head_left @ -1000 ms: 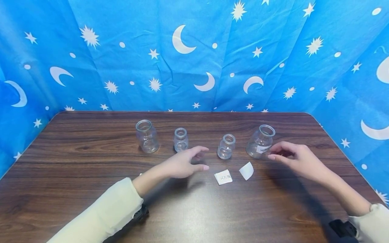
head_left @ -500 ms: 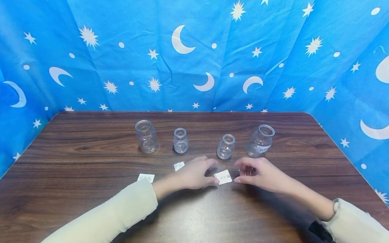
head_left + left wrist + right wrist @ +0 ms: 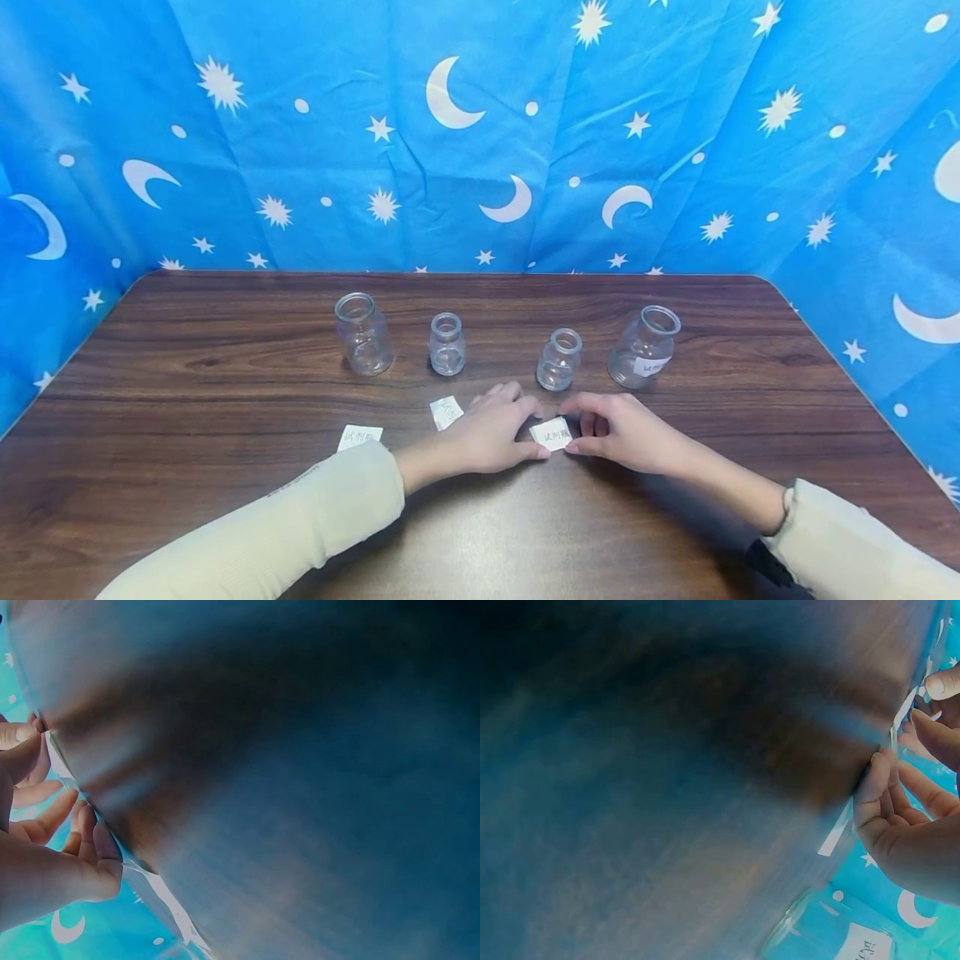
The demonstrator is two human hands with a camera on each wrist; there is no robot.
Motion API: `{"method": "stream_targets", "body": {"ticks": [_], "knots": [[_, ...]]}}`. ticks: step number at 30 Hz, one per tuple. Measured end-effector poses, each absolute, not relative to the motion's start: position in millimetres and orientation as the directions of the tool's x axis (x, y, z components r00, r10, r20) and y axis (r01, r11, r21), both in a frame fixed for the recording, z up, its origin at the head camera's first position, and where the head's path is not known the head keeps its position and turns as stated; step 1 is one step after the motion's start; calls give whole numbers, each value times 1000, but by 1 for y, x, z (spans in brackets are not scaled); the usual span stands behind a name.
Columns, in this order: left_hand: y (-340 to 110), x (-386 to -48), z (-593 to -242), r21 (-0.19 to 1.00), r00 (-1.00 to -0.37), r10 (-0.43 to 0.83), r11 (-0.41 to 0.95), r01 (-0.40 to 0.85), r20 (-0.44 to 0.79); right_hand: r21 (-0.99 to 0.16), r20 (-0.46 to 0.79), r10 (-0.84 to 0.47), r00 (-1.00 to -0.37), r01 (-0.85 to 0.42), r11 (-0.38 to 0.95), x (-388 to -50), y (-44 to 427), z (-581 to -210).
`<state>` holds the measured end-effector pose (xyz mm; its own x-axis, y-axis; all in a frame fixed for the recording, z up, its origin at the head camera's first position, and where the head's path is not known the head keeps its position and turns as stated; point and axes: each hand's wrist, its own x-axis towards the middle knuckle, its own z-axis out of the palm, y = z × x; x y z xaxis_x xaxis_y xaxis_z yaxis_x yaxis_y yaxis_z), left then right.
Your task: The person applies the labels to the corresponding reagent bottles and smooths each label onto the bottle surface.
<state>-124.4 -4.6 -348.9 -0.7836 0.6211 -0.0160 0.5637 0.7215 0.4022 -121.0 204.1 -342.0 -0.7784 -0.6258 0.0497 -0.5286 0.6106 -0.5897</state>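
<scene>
A small stack of white paper labels with handwriting lies on the table between my hands. My left hand reaches in from the left, its thumb at the stack's lower edge and its forefinger near the upper left corner. At the stack's right edge is my right hand, fingers curved, thumb and forefinger apart. The head view does not show either hand pinching a label. The right wrist view shows a loose label beside the right hand, which hides it from the head view.
Behind the hands stand a large glass jar, a small jar, another small jar and a large jar with a label on its side. Two written labels, one left and one nearer, lie by the left arm.
My right hand has moved left from the labelled jar to the label stack. The left hand has shifted right and down to the same stack, uncovering labels behind its arm. The jars stand unmoved.
</scene>
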Motion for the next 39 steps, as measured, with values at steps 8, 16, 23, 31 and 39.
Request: {"method": "stream_targets", "body": {"ticks": [8,16,23,31,39], "knots": [[-2,-124,-352,284,-763,647,729,623,14,-576,80,-626,-776,-548,606,-123,200,-345],[-1,-122,-351,255,-753,657,725,640,25,-586,90,-613,-785,-540,604,-124,199,-347],[0,-123,-352,257,-726,686,694,673,47,-628,96,-599,-795,-516,583,-121,200,-346],[-4,-125,-345,335,-694,716,636,695,81,-728,105,-592,-799,-467,502,-119,200,-345],[-10,-131,-329,598,-714,687,519,611,135,-851,76,-556,-828,-344,396,-119,202,-332]]}}
